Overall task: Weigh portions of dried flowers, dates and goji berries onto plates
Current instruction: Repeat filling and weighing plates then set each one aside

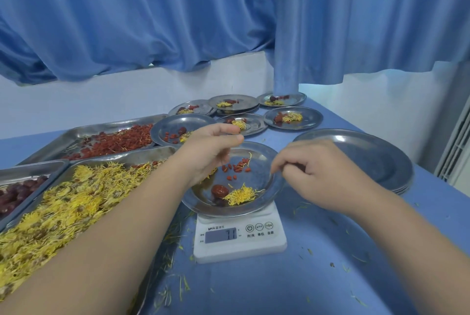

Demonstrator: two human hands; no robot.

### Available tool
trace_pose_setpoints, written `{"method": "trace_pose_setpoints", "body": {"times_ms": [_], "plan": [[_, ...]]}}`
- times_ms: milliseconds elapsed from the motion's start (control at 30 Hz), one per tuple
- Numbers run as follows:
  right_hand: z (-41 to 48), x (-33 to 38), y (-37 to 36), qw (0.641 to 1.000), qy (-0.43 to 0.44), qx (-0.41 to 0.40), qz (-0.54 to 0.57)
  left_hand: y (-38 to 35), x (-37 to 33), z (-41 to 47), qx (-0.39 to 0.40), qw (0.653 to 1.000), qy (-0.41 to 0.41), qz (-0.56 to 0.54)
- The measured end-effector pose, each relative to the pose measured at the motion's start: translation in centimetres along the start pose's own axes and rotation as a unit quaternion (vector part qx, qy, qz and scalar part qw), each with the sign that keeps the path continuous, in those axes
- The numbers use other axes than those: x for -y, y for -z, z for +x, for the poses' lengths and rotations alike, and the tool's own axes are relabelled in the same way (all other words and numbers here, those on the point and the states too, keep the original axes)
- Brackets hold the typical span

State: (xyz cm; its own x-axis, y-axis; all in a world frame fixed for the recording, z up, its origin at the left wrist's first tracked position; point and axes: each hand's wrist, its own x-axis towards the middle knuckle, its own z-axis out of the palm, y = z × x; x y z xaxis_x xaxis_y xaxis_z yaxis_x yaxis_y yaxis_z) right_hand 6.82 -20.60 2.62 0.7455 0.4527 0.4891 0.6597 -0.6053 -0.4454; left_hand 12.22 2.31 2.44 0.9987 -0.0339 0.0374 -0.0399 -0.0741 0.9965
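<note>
On your left, past the flower tray (150, 155), your left hand (207, 153) is hovering over the plate (223, 211) on the scale (267, 242), fingers (219, 155) curling just above the goji berries (237, 167); whether it's holding any, I cannot tell. Your right hand (319, 174) is curling at the plate's right rim, grip equally unclear. Everything is sitting on a blue table (318, 276), curtain (152, 22) hanging behind.

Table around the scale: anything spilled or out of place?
Yes. Loose yellow petals are strewn over the table left of and in front of the scale. A few goji berries lie at the far corner of the flower tray. Nothing looks damaged.
</note>
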Motion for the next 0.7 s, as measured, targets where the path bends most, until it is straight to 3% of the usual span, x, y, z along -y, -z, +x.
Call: {"method": "trace_pose_setpoints", "body": {"times_ms": [100,233,700], "plan": [[-0.2,-0.2,0.0,1.000,-0.008,0.009,0.000,-0.3,-0.2,-0.3,0.001,1.000,0.009,0.016],[-0.3,-0.3,-0.3,0.999,-0.013,0.028,-0.009,-0.1,-0.4,-1.0,0.002,0.984,-0.015,0.179],[-0.3,-0.9,-1.2,0.997,-0.015,0.066,-0.032,-0.6,0.0,-2.7,-0.033,0.996,-0.016,0.084]]}}
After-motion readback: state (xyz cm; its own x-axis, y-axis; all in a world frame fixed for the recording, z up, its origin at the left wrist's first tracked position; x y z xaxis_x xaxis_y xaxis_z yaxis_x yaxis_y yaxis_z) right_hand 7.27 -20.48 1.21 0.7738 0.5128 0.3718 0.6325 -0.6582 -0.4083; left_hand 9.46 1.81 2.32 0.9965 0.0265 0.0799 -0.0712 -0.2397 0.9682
